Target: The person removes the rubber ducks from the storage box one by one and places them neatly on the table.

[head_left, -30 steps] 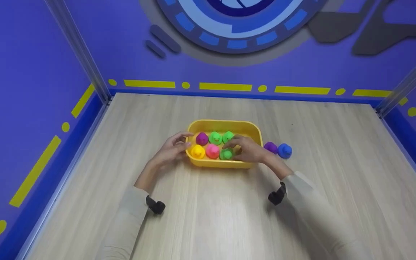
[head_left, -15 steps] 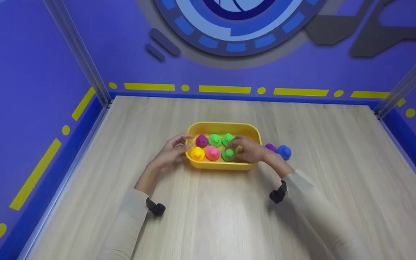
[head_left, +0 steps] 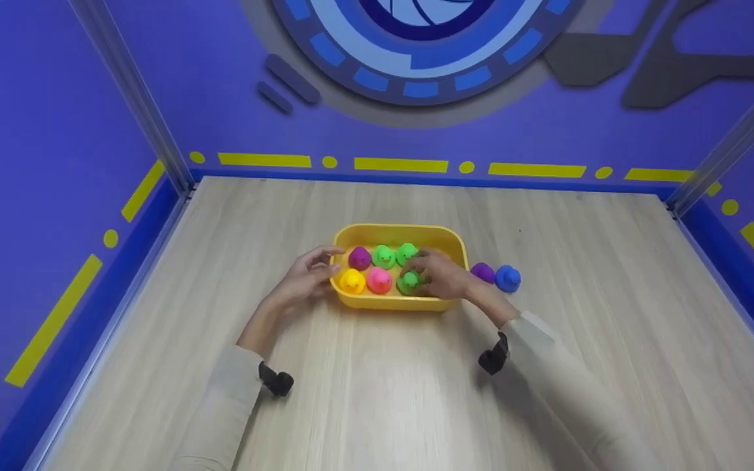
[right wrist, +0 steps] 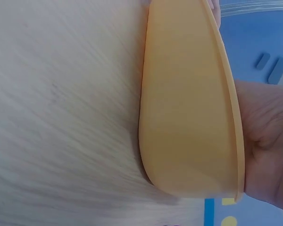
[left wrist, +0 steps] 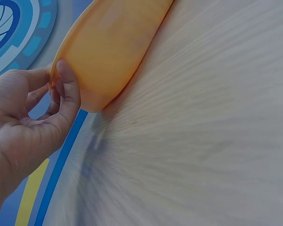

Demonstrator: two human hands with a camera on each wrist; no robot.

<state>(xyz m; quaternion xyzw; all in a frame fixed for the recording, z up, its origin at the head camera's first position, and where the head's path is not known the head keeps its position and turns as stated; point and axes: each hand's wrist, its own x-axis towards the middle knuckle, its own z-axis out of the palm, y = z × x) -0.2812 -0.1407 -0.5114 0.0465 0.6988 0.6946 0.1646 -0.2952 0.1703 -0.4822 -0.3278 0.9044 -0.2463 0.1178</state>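
A yellow plastic tub (head_left: 396,304) stands on the wooden table with several small toy ducks in it. My left hand (head_left: 308,273) pinches the tub's left rim; in the left wrist view, the thumb and fingers (left wrist: 70,89) lie on either side of the edge. My right hand (head_left: 439,273) reaches over the right side into the tub and holds a green duck (head_left: 409,282) at the near side. In the right wrist view the tub wall hides its fingers. Left of that duck are a pink duck (head_left: 378,281) and a yellow duck (head_left: 352,281).
In the tub's far row are a purple duck (head_left: 359,258) and two green ducks, one in the middle (head_left: 384,257) and one to its right (head_left: 407,253). Outside, right of the tub, another purple duck (head_left: 482,273) and a blue duck (head_left: 507,279) rest on the table. Blue panels surround the table.
The green duck at my right fingers has shifted slightly right within the tub. My left hand stays at the rim. The whole head view has drifted a little.
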